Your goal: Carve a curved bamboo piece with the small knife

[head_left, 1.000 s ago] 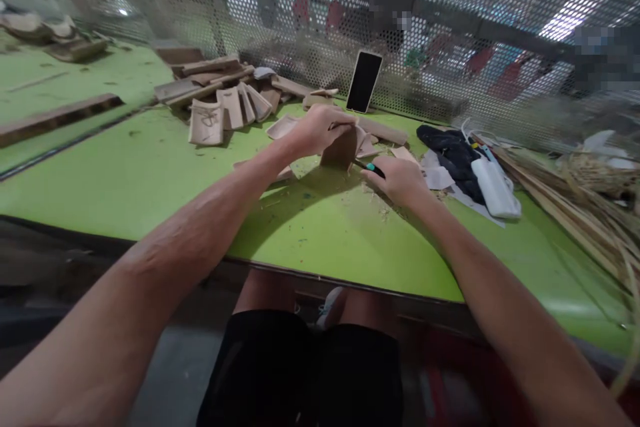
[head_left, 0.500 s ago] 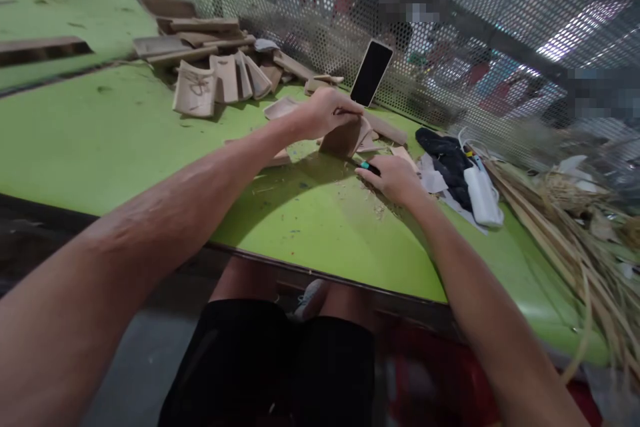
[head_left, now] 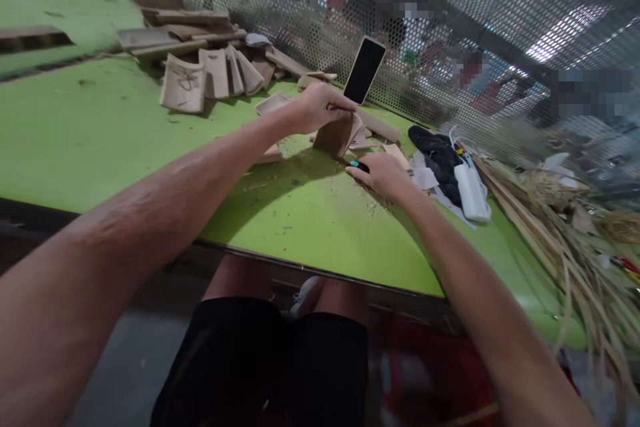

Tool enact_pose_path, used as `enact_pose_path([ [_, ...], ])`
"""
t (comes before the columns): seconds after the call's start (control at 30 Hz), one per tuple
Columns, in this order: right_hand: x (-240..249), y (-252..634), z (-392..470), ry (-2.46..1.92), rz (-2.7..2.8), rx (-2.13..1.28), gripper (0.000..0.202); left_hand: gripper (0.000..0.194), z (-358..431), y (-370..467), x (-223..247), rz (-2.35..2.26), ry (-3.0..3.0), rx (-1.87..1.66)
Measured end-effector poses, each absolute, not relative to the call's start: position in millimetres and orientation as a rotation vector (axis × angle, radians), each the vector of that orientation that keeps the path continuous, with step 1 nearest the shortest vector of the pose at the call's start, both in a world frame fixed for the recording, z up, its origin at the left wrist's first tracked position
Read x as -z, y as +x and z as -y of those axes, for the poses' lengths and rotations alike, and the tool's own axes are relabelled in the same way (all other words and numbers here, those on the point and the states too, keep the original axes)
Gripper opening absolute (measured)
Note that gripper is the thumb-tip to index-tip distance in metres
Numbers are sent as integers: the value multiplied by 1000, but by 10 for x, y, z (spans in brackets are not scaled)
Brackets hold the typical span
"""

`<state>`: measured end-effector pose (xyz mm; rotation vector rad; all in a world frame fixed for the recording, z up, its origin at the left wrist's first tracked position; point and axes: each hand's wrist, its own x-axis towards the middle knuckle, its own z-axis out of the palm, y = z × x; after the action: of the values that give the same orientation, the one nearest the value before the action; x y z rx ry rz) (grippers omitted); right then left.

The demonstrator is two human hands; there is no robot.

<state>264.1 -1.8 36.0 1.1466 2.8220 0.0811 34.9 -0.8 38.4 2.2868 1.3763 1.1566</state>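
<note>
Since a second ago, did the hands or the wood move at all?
Hardly. The right hand, holding a small black tool with a teal end, slid slightly towards the upright curved tan wooden piece. The left hand still grips that piece's top on the green table. Nothing was let go.

The piece (head_left: 336,135) under my left hand (head_left: 316,107) looks like pale brown wood or bamboo, matt and dry, a little rough. The tool (head_left: 359,165) in my right hand (head_left: 380,175) has a glossy black plastic handle with a teal end. The tabletop (head_left: 100,140) is smooth green, faintly shiny, dusted with shavings. The stacked pieces (head_left: 200,77) look like the same matt tan wood. The phone (head_left: 365,70) has a glossy black glass face. The screen (head_left: 500,47) behind is perforated grey metal. The strips (head_left: 565,247) look dry and fibrous, the cloth (head_left: 440,147) dark and matt
</note>
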Motion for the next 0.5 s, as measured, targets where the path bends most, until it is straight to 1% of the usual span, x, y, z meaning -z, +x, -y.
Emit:
enact_pose_path([
  [0.13,-369,2660,-98,1046,-2833,-102,38,36,-21,338,-369,-1349,2254,-1147],
  [0.23,-356,2668,-142,1000,-2830,-105,40,37,-63,317,-343,-1339,2228,-1171],
  [0.37,-315,2660,-83,1055,-2787,-188,42,37,-84,297,-330,-1361,2196,-1195],
  [0.5,-326,2649,28,1140,-2761,-259,43,36,-42,314,-357,-1368,2207,-1144],
])
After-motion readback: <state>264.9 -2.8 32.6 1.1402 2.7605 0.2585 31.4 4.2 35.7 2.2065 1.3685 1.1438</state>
